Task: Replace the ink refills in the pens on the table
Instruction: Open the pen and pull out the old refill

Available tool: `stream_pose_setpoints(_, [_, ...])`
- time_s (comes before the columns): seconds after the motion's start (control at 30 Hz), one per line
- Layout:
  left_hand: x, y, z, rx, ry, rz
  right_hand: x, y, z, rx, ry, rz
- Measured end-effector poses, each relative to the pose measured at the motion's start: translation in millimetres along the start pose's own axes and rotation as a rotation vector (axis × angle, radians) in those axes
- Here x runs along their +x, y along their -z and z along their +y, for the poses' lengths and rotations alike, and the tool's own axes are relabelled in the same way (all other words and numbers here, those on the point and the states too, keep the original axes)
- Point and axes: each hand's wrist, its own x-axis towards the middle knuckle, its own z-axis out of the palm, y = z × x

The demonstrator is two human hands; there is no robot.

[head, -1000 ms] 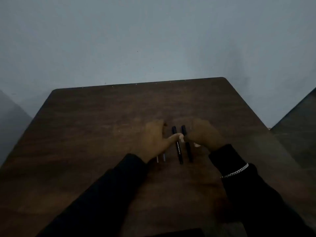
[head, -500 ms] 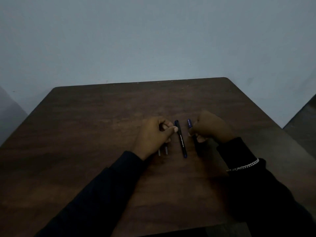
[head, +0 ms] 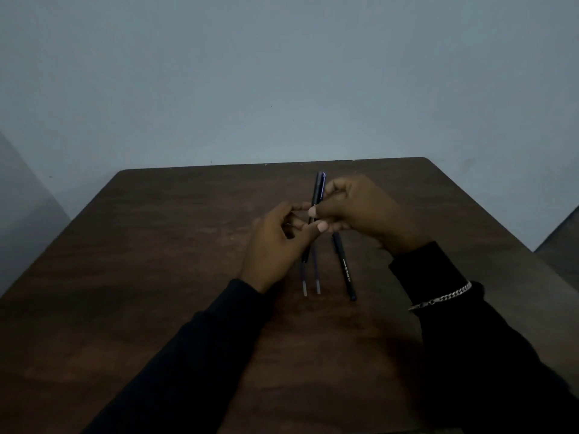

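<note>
Where the two hands meet above the middle of the table (head: 188, 245), they share one dark pen (head: 318, 189). The pen stands steeply, its upper end pointing toward the far edge and leaning slightly right, its lower end toward the person. The right hand (head: 357, 211) has its fingers curled round the pen's upper half, with the thumb pressed against the barrel. The left hand (head: 275, 245) pinches the barrel just below, between the thumb and the bent fingers; its remaining fingers are loosely curled. The thumbs of the two hands lie close together on the barrel. Whether the lower end of this pen touches the table cannot be told.

A second pen (head: 344, 270) lies flat on the table just right of the held one, below the right hand. It bears white lettering along its barrel, and its far end is hidden under that hand. Two refills (head: 317, 277) lie side by side on the table between the left wrist and the second pen, roughly parallel, with pale near ends. Their far parts are covered by the left hand and the held pen.

Both arms wear dark sleeves (head: 485, 355). A silver chain bracelet (head: 441, 297) sits over the right sleeve. A plain grey-blue wall (head: 282, 89) rises behind the table.
</note>
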Motion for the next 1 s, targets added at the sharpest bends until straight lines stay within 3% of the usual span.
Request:
stream_pose_setpoints(0.17, [2, 3, -4, 0.008, -0.022, -0.007, 7, -14, 22, 0.139, 0.028, -0.041])
stream_pose_setpoints(0.4, [2, 2, -6, 0.089, -0.089, -0.03, 9, -17, 34, 0.17, 0.163, 0.084])
stream_pose_setpoints(1.0, [1, -5, -10, 0.064, -0.172, 0.021, 7, -23, 40, 0.171, 0.243, 0.026])
